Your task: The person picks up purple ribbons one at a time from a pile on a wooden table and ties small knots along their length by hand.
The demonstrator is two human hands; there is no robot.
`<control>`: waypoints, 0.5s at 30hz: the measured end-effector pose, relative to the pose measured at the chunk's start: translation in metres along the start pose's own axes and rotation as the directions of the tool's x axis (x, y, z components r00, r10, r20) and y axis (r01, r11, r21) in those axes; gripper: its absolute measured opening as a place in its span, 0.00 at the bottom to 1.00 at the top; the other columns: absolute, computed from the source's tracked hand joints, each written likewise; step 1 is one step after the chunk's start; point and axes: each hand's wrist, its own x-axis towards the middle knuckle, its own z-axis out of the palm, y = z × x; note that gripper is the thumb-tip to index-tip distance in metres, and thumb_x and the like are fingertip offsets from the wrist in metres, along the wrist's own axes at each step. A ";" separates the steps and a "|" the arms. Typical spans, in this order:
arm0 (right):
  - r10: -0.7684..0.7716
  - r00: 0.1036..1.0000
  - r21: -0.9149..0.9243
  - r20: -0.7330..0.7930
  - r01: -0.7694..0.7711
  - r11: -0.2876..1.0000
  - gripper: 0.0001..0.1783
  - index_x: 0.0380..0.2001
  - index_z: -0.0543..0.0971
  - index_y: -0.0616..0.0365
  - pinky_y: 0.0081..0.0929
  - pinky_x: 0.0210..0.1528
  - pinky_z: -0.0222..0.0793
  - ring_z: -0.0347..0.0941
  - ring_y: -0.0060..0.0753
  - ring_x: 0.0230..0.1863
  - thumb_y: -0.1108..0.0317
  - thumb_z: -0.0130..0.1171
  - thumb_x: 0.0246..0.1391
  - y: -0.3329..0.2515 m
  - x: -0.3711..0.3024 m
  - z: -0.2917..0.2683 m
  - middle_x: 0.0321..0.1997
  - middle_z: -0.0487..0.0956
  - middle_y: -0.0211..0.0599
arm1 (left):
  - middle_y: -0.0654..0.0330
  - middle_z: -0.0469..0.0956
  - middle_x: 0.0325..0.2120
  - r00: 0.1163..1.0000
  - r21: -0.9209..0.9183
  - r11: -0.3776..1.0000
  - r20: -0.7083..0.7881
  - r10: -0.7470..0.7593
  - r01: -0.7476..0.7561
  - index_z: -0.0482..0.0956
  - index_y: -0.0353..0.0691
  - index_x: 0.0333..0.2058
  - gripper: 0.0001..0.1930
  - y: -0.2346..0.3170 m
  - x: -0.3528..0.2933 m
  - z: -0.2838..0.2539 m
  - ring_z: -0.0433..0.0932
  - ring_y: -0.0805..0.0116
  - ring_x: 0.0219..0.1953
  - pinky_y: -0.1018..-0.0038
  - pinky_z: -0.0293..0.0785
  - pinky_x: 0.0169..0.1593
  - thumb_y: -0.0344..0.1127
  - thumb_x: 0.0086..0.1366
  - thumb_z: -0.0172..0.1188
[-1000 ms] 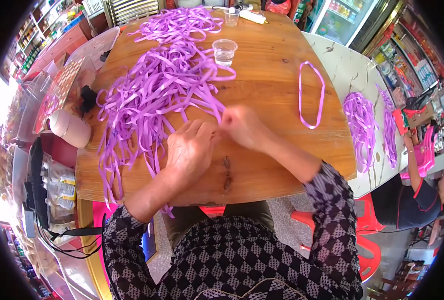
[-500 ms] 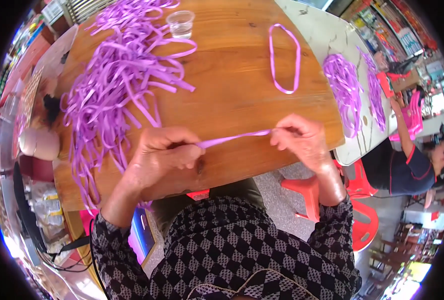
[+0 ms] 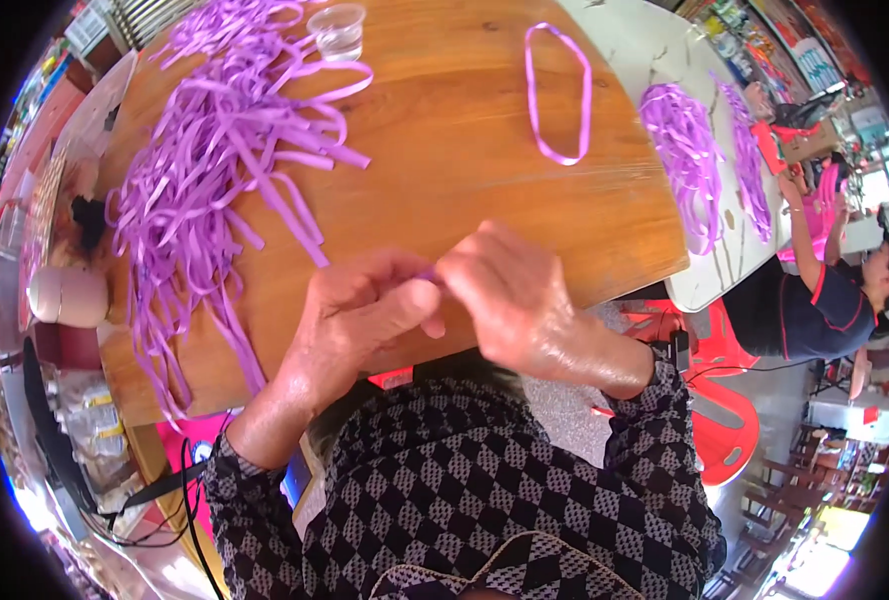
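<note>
While ribbons (image 3: 213, 165) strew the wooden table (image 3: 445, 130), red seats (image 3: 717, 348) stand nearby.

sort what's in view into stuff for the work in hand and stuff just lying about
Likely part of it: purple ribbon between left hand and right hand; heaped purple ribbons; lone ribbon loop; ribbon bundles on the white table.

Likely just lying about: clear plastic cup; pale pink container.

Pretty sure my feed's showing some kind of shop, though I can't rule out a small eatery. I've got shelves (image 3: 815, 65) crammed with colourful goods upper right, a wooden table (image 3: 445, 120) beside a pale marbled one (image 3: 620, 40), a red plastic stool (image 3: 730, 450), and dark wooden chairs (image 3: 765, 515) further off.
</note>
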 end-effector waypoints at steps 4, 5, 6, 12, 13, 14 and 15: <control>-0.038 0.994 0.076 -0.098 0.045 0.996 0.10 0.27 0.70 0.61 0.31 0.25 0.65 0.67 0.40 0.25 0.80 0.56 0.38 0.005 0.006 0.013 0.28 0.72 0.39 | 0.68 0.70 0.17 0.992 0.116 0.992 0.121 0.023 -0.037 0.73 0.35 0.32 0.05 -0.005 0.001 -0.010 0.62 0.85 0.15 0.86 0.55 0.17 0.27 0.56 0.57; 0.035 0.993 0.207 -0.111 -0.011 0.978 0.07 0.27 0.70 0.61 0.28 0.27 0.65 0.68 0.38 0.25 0.79 0.56 0.42 0.006 0.007 0.014 0.28 0.73 0.39 | 0.67 0.69 0.16 0.990 0.092 0.996 0.135 -0.028 0.016 0.73 0.35 0.32 0.04 0.001 -0.001 -0.009 0.62 0.85 0.15 0.85 0.56 0.17 0.26 0.56 0.56; 0.108 0.988 0.335 -0.114 -0.064 0.940 0.05 0.27 0.70 0.61 0.25 0.28 0.66 0.69 0.35 0.26 0.78 0.55 0.46 0.006 0.008 0.016 0.29 0.74 0.40 | 0.67 0.69 0.16 0.986 0.067 0.995 0.151 -0.078 0.068 0.72 0.35 0.31 0.04 0.004 -0.003 -0.009 0.62 0.84 0.15 0.85 0.57 0.17 0.24 0.56 0.55; 0.586 0.771 0.845 0.251 -0.470 0.257 0.05 0.30 0.71 0.64 0.13 0.26 0.62 0.66 0.16 0.23 0.73 0.52 0.55 -0.014 0.000 0.035 0.25 0.73 0.31 | 0.65 0.71 0.18 1.000 -0.041 0.999 -0.024 0.016 -0.017 0.72 0.35 0.30 0.04 0.001 -0.010 -0.008 0.66 0.82 0.18 0.86 0.58 0.20 0.21 0.54 0.53; 0.612 0.746 0.865 0.262 -0.463 0.193 0.05 0.31 0.71 0.64 0.11 0.24 0.60 0.64 0.14 0.22 0.72 0.52 0.56 -0.016 0.000 0.037 0.24 0.72 0.30 | 0.65 0.71 0.18 1.000 -0.041 0.999 -0.020 0.014 -0.014 0.72 0.35 0.30 0.04 -0.001 -0.010 -0.006 0.66 0.82 0.18 0.86 0.58 0.20 0.21 0.54 0.53; 0.612 0.746 0.866 0.262 -0.462 0.193 0.05 0.31 0.71 0.64 0.11 0.24 0.60 0.64 0.14 0.22 0.72 0.52 0.56 -0.018 0.000 0.039 0.24 0.72 0.30 | 0.65 0.71 0.19 0.992 0.072 0.993 -0.075 0.101 -0.096 0.72 0.34 0.31 0.04 -0.005 -0.011 -0.005 0.67 0.82 0.19 0.86 0.59 0.21 0.21 0.55 0.52; 0.624 0.724 0.875 0.294 -0.467 0.130 0.06 0.31 0.71 0.64 0.11 0.23 0.58 0.63 0.14 0.21 0.71 0.52 0.56 -0.020 0.000 0.041 0.24 0.71 0.30 | 0.64 0.72 0.19 0.974 0.188 0.967 -0.118 0.194 -0.170 0.72 0.34 0.32 0.05 -0.008 -0.012 -0.005 0.67 0.82 0.19 0.85 0.60 0.22 0.21 0.56 0.51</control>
